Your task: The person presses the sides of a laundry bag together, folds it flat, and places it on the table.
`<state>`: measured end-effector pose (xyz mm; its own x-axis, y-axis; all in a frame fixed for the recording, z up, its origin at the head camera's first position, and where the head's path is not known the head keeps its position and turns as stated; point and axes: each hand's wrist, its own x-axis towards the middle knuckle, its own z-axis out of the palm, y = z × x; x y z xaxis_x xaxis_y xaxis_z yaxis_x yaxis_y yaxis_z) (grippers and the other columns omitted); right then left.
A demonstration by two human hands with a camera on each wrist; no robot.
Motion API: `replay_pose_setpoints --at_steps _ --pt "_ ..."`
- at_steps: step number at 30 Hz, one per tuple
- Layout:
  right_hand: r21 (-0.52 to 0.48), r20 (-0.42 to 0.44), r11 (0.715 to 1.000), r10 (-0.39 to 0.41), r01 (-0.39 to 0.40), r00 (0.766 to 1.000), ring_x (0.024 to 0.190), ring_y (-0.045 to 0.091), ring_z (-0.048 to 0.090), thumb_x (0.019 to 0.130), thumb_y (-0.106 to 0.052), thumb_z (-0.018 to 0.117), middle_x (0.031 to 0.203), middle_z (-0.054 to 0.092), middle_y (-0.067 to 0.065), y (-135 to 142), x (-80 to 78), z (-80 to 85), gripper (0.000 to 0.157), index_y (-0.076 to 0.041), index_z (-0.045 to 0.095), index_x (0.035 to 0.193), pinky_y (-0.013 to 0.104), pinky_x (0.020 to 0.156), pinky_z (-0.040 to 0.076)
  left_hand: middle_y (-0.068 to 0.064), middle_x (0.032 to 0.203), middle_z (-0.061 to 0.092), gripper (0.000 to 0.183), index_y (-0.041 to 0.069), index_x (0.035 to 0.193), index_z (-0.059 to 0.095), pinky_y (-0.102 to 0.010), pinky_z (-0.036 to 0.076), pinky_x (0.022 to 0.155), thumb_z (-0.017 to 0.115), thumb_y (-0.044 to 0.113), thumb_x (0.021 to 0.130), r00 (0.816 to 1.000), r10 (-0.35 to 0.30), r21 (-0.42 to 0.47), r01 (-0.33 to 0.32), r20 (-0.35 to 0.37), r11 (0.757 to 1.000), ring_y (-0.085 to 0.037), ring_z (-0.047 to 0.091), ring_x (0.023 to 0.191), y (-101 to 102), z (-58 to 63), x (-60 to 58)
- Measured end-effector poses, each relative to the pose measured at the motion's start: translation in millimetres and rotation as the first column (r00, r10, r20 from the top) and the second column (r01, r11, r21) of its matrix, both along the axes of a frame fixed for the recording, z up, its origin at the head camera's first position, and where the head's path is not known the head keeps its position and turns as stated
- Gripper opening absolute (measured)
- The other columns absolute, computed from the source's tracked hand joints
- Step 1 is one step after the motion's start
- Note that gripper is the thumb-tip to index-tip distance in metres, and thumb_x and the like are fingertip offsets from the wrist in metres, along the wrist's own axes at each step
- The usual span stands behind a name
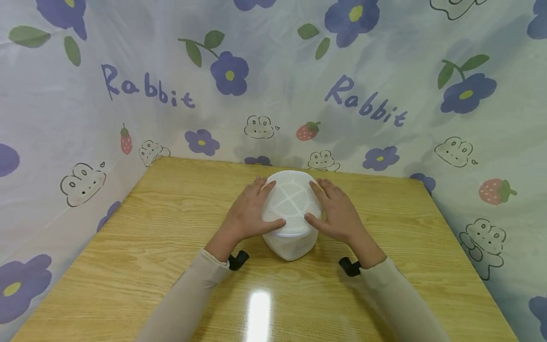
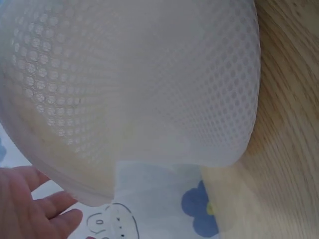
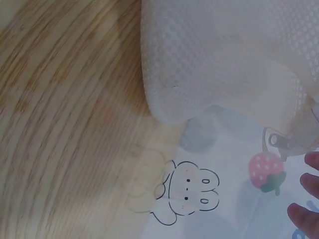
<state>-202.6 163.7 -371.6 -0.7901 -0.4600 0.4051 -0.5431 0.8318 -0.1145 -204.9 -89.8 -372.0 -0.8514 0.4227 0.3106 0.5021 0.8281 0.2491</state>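
A white mesh laundry bag [image 1: 292, 204] with a rounded, ribbed top stands on the wooden table, between the two hands. My left hand [image 1: 249, 211] rests on its left side, thumb across the front of the top and fingers spread toward the back. From the right, my right hand [image 1: 335, 209] touches it the same way, with fingers spread. Close up, left fingers [image 2: 57, 211] lie beside the rim of the bag. A pale zipper pull [image 3: 275, 142] hangs at the bag's edge near the right fingertips [image 3: 304, 219].
The wooden table [image 1: 179, 199] reaches back to a fabric backdrop [image 1: 278, 85] printed with flowers, rabbits and strawberries. Black wrist mounts [image 1: 238, 260] show beneath both wrists. Light glares off the table near the front.
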Motion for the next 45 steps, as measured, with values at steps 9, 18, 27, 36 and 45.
replay_pose_setpoints --at_steps 9,18,27,36,45 --pt "0.039 0.051 0.999 0.011 -0.013 0.999 0.133 0.024 0.020 0.081 -0.064 0.036 0.145 0.020 0.008 -1.9 0.1 -6.1 0.082 -0.010 0.019 0.140 0.043 0.101 0.029 -0.004 0.147 0.013 0.105 0.011 0.141 0.018 -0.037 0.025 0.105 0.038 0.080 0.064 0.999 -0.013 -0.011 0.014 0.050 1.000 -0.019 0.012 0.135 2.2 -3.5 1.4" --pt "0.053 0.069 0.998 0.025 -0.028 0.997 0.133 0.024 0.021 0.082 -0.063 0.034 0.145 0.020 0.008 -3.0 0.6 -5.3 0.081 -0.008 0.018 0.140 0.043 0.101 0.029 -0.004 0.147 0.014 0.103 0.011 0.140 0.018 -0.038 0.029 0.102 0.035 0.080 0.065 0.997 -0.009 -0.030 0.011 0.080 0.999 -0.019 0.015 0.134 4.0 -2.4 1.6" --pt "0.081 0.133 0.996 0.013 -0.024 0.991 0.132 0.025 0.022 0.081 -0.066 0.032 0.146 0.018 0.007 -4.9 0.5 -7.9 0.084 -0.010 0.016 0.141 0.045 0.100 0.030 -0.005 0.145 0.019 0.104 0.010 0.140 0.021 -0.037 0.032 0.101 0.037 0.080 0.065 0.998 0.005 -0.032 -0.003 0.068 0.999 -0.018 0.018 0.133 4.5 -8.1 0.4" --pt "0.088 0.177 0.996 0.014 -0.030 0.984 0.130 0.027 0.026 0.080 -0.063 0.038 0.145 0.021 0.009 -9.6 0.4 -16.7 0.084 -0.006 0.019 0.140 0.044 0.100 0.031 -0.009 0.144 0.021 0.105 0.007 0.139 0.022 -0.040 0.034 0.099 0.043 0.077 0.064 0.995 -0.012 -0.030 0.015 0.100 0.999 -0.022 0.018 0.133 4.5 -20.7 -4.7" --pt "0.115 0.201 0.993 0.004 -0.027 0.980 0.130 0.027 0.027 0.080 -0.062 0.041 0.144 0.023 0.010 -11.1 0.0 -21.8 0.085 -0.004 0.022 0.139 0.042 0.100 0.031 -0.009 0.144 0.021 0.105 0.009 0.139 0.022 -0.039 0.033 0.099 0.045 0.077 0.063 0.990 -0.003 -0.039 0.009 0.143 0.999 -0.021 0.020 0.133 5.9 -28.5 -5.7"
